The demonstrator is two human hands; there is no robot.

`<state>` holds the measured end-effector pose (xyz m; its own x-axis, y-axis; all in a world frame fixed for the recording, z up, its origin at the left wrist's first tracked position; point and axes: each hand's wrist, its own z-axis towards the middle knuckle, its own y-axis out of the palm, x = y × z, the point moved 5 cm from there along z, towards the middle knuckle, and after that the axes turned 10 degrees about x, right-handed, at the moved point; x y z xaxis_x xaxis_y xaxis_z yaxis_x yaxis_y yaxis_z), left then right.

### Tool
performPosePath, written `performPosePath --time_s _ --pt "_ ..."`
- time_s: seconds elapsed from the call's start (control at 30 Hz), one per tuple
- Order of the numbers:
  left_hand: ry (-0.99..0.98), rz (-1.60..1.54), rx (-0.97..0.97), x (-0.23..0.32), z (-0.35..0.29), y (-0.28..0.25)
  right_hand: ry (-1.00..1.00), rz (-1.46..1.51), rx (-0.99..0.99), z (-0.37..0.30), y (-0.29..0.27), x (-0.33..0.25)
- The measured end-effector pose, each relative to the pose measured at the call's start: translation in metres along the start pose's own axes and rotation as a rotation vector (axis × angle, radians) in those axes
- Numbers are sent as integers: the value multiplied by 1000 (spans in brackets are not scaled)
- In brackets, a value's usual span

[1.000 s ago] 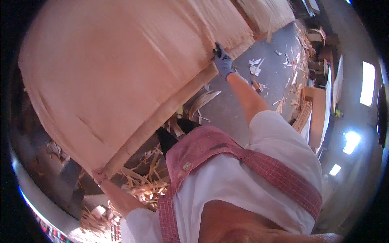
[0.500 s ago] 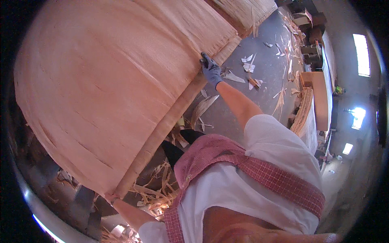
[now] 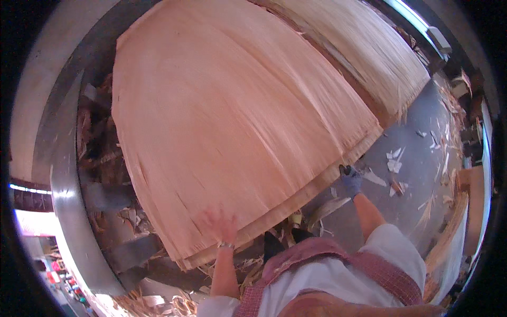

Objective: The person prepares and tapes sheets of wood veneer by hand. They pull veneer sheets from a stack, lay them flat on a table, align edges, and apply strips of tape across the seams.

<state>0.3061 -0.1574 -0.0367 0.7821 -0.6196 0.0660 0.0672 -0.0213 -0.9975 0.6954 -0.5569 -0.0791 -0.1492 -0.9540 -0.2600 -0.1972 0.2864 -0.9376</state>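
A large stack of thin reddish-tan wood veneer sheets (image 3: 227, 116) lies in front of me, its near edges slightly uneven. My left hand (image 3: 221, 224), bare and blurred by motion, is over the top sheet close to its near left edge, with fingers spread. A band circles that wrist. At the near right edge, my right hand (image 3: 351, 182) wears a grey-blue glove with dark fingertips. Its fingers are bent together at the sheet's rim and appear to pinch it; part of the grip is hidden.
Behind to the right lies a paler veneer stack (image 3: 364, 47). White veneer scraps (image 3: 393, 161) litter the grey floor at right. A metal rail (image 3: 79, 232) runs along the left, beside dark beams. More stacked sheets (image 3: 449, 232) stand at far right.
My view has turned left, so the stack appears farther right. My left hand has moved from the sheet's near left corner onto its top, fingers spreading. My right hand stays by the edge.
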Motion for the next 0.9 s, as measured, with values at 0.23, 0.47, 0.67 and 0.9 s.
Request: performPosePath --time_s 0.23,0.47,0.67,0.9 --pt "-38 -16 -66 16 13 54 -214 265 277 2 -66 87" --pt "101 -95 -220 43 48 40 -469 -268 708 40 -151 244" --pt "148 -69 -402 43 62 38 -540 416 388 23 -44 -1" --pt "-1 -645 -117 -95 128 52 -456 228 -68 -54 79 -259"
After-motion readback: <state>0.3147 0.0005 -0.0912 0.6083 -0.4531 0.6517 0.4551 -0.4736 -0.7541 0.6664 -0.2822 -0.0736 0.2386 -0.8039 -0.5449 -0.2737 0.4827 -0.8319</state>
